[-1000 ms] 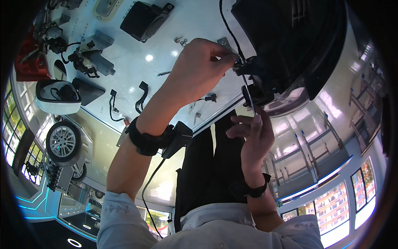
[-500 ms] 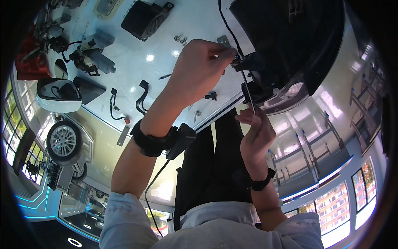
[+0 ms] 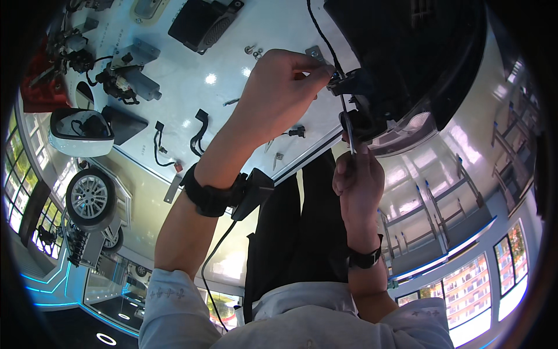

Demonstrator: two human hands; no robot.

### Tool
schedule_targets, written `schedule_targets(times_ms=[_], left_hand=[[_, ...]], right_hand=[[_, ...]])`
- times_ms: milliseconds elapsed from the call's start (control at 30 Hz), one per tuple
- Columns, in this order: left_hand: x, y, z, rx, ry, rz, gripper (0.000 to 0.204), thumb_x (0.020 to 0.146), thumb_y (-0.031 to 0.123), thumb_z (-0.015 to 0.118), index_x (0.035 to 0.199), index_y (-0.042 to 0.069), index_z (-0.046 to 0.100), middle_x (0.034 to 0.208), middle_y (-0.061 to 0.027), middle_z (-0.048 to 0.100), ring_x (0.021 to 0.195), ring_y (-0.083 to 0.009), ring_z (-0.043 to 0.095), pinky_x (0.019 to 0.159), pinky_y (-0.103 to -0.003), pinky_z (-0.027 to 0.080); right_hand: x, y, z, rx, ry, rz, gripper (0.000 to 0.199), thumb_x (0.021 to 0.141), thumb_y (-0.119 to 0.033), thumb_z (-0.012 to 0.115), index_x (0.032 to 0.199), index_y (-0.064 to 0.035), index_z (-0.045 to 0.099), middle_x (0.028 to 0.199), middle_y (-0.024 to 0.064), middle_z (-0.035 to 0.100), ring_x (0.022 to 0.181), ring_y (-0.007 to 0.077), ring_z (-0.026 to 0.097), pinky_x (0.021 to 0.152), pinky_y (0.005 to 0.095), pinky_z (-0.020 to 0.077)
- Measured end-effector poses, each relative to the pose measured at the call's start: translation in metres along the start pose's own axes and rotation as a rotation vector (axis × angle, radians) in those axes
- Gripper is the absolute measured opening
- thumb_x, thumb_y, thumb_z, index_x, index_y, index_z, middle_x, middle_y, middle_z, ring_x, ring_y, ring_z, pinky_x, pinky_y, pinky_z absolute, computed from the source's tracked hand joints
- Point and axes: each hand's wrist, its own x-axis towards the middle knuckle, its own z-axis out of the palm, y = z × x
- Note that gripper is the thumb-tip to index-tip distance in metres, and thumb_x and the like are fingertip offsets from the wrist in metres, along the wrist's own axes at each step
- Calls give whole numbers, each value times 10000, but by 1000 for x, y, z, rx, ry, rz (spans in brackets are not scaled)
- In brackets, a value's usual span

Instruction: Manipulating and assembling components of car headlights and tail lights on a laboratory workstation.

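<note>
A large black car headlight [image 3: 418, 52] with a clear lens edge lies at the upper right. My left hand [image 3: 285, 84] is closed in a pinch at the headlight's small black bracket [image 3: 347, 83]; what sits between thumb and finger is mostly hidden. A thin metal rod [image 3: 349, 125], perhaps a screwdriver shaft, runs from that bracket down to my right hand [image 3: 360, 174], whose fingers are closed around its lower end. Any handle is hidden in the palm. A black cable [image 3: 319, 32] comes down from the top edge to the bracket.
On the white table [image 3: 186, 81] lie a black speaker-like box [image 3: 203, 24], short wire connectors [image 3: 199, 131], small washers [image 3: 256, 53], motors [image 3: 136, 81] and a car mirror [image 3: 81, 134]. The table's near edge runs below my left forearm. A wheel [image 3: 90, 196] stands at the left.
My right hand has turned, and its fingers have closed in more around the rod. The headlight's bracket has shifted slightly right and down. My left hand keeps its pinch, moving only a little.
</note>
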Motion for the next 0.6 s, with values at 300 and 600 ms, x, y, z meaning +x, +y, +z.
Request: schedule_targets(times_ms=[300,600], left_hand=[[4,0,0,2,-14,78,316,900,296,613,957,3,717,678,-41,644,645,-83,552,593,-242,391],[2,1,-3,63,4,62,350,881,310,598,974,-9,711,678,-69,640,624,-106,566,589,-269,428]], right_hand=[[4,14,-2,-932,125,-699,187,921,-35,534,1077,35,609,855,142,577,688,246,577,578,324,452],[8,14,-5,-1029,193,-870,205,962,-92,502,982,69,628,879,174,669,754,264,672,647,323,523]])
